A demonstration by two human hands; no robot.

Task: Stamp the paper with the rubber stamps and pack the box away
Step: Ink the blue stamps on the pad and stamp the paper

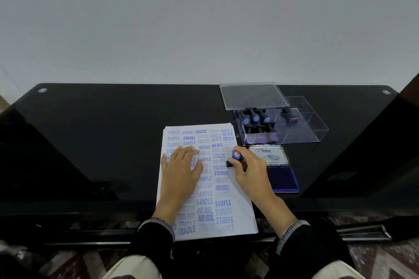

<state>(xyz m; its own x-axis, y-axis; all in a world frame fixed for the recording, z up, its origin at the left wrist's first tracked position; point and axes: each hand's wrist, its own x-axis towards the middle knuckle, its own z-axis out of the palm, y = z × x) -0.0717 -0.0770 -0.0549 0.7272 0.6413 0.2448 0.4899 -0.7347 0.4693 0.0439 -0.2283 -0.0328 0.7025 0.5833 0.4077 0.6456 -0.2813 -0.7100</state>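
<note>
While the left hand (181,163) lies flat on the paper (205,188), the right hand (247,165), clamped on 1 stamp (237,157), should press straight down, without rocking.

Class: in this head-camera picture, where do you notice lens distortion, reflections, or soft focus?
Head view: wide-angle bending bows the black table edge; its glossy top gives dim reflections; the clear box shows pale glints; stamped words on the paper blur near the bottom; both hands look fairly sharp.

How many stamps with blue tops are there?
4. Three stand in a row inside the clear box, at and; the right hand holds one on the paper. Others may be hidden.
</note>
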